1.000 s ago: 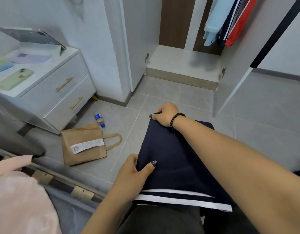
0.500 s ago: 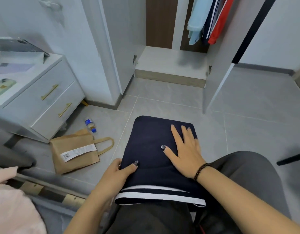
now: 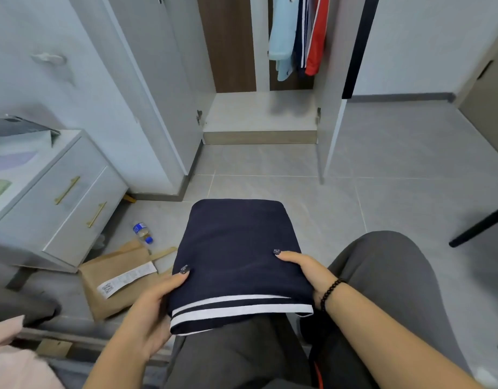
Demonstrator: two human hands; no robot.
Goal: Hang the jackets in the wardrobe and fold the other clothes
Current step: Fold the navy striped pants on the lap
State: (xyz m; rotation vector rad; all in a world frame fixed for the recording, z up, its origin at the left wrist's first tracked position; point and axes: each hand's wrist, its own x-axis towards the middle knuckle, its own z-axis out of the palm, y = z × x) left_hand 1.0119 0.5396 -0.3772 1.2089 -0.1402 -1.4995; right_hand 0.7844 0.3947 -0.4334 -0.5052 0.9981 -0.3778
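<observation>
A seated person holds a folded navy garment [image 3: 236, 254] on the lap — left hand [image 3: 155, 307] and right hand [image 3: 309, 273] each grip a side edge, thumbs on top. Ahead, jackets [image 3: 298, 35] hang in the open wardrobe [image 3: 259, 116].

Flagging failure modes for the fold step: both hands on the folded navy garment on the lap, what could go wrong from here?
1. The folded navy garment juts past the knee; the left hand and right hand grip only its near sides, so the far half could droop and unfold when lifted.
2. If it slips, it likely lands on the floor by the plastic bottle and paper bag.
3. The white-striped hem lies loose at the near edge and may splay open.
</observation>
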